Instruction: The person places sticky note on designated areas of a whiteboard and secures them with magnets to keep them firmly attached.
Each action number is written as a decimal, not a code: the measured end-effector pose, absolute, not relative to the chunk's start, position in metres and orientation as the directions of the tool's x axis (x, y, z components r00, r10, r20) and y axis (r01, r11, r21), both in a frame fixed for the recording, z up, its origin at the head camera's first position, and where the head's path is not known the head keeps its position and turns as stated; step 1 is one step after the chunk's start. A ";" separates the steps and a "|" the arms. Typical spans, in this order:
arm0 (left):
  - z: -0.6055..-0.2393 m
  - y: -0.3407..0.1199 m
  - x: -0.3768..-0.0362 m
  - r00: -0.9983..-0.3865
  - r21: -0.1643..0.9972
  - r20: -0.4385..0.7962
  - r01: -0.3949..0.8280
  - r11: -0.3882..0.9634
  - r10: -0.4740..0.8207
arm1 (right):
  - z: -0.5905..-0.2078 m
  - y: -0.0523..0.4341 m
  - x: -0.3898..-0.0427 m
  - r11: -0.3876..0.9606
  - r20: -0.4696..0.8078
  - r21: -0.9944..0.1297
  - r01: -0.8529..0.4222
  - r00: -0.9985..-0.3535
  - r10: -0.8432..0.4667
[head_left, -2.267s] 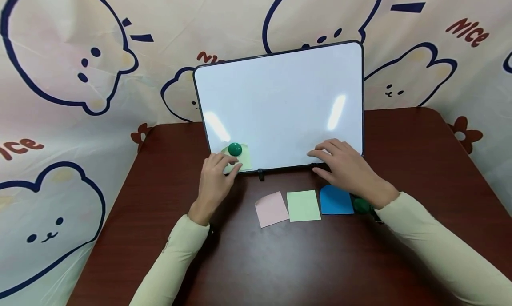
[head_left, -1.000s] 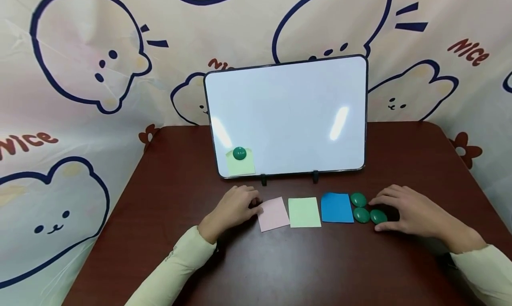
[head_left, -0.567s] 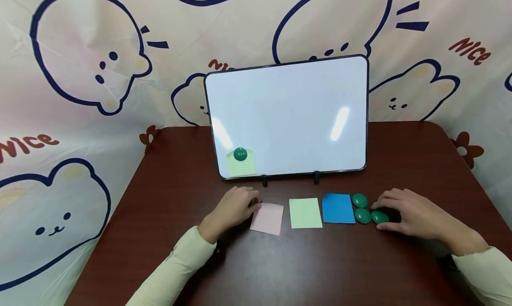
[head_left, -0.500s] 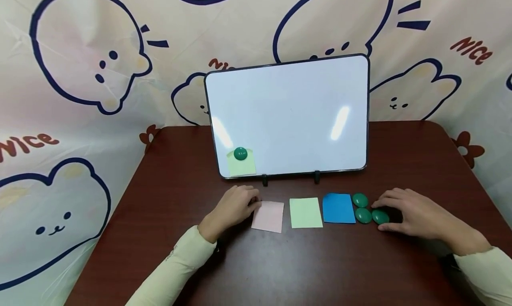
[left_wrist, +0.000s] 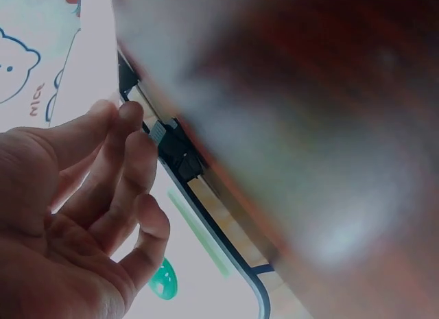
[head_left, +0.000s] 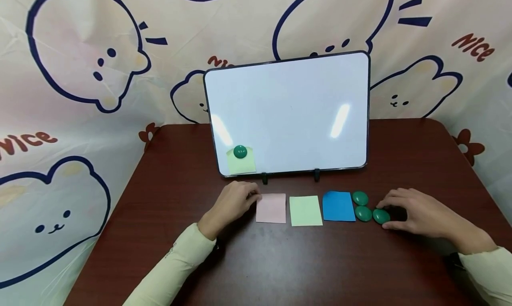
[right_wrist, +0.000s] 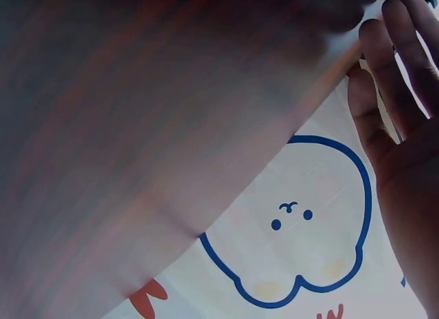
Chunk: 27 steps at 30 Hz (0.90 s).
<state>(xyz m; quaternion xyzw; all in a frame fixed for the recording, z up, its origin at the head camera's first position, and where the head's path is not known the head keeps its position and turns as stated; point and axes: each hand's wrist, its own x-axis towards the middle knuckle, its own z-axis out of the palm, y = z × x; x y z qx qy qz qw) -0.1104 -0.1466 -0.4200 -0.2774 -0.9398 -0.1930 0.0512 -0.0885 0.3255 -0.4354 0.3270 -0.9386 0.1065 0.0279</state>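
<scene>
1. Head view: the left hand (head_left: 233,202), left of centre, pinches the upper left corner of the pink note (head_left: 271,208), its fingers bent close. At right, the right hand's (head_left: 428,215) thumb and forefinger curve around the rightmost green magnet (head_left: 381,216) on the table (head_left: 304,270); how firmly, I cannot tell. One pinned note (head_left: 242,166) is already up at the whiteboard's (head_left: 290,110) lower left under a pinned magnet (head_left: 240,151). Left to put up, I judge: the pink note, green note (head_left: 306,211) and blue note (head_left: 338,206), with three loose magnets for them. Bare board stretches from the pinned note to the right edge; the upper half is open too. Bare table fills the lower centre.

2. Left wrist view: at upper left, fingertips meet on a pale sheet, likely the pink note. The board's dark edge runs diagonally just beside them.

3. Right wrist view: loosely bent fingers at upper right, beside a sliver of green too small to identify; the thumb's contact is unclear.
</scene>
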 end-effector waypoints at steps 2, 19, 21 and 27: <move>-0.420 -0.146 -0.111 -0.839 0.340 0.221 0.545 0.767 0.498 | -0.435 0.325 -0.089 0.764 0.124 -0.190 -0.616 -0.787 -0.604; -0.421 -0.145 -0.119 -0.816 0.313 0.390 0.553 0.772 0.427 | -0.432 0.326 -0.089 0.776 0.159 -0.203 -0.597 -0.802 -0.576; -0.421 -0.145 -0.121 -0.806 0.308 0.418 0.559 0.770 0.418 | -0.432 0.327 -0.089 0.776 0.162 -0.203 -0.597 -0.802 -0.574; -0.420 -0.143 -0.129 -0.785 0.312 0.482 0.569 0.761 0.389 | -0.433 0.326 -0.088 0.784 0.158 -0.202 -0.587 -0.810 -0.565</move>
